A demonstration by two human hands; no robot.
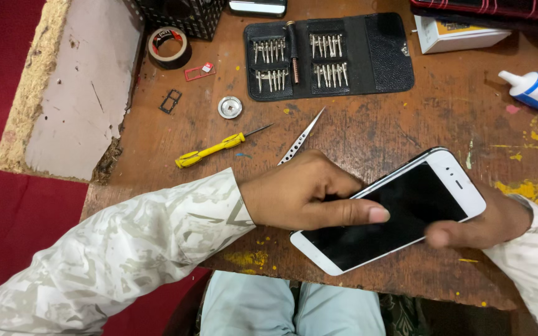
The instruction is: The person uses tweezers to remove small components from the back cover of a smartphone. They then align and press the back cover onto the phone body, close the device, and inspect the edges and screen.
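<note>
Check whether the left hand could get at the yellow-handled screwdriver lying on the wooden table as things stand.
Probably yes. The yellow-handled screwdriver lies bare on the wooden table, just beyond the left hand, with nothing between them. That hand, however, grips metal tweezers and presses its thumb on the white smartphone.

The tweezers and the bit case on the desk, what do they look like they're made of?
The tweezers look like bare metal: silvery with a bright sheen and fine points. The bit case looks like black leather or an imitation, judging by its pebbled, matte grain; which one cannot be told. The bits inside look like polished steel.
</note>
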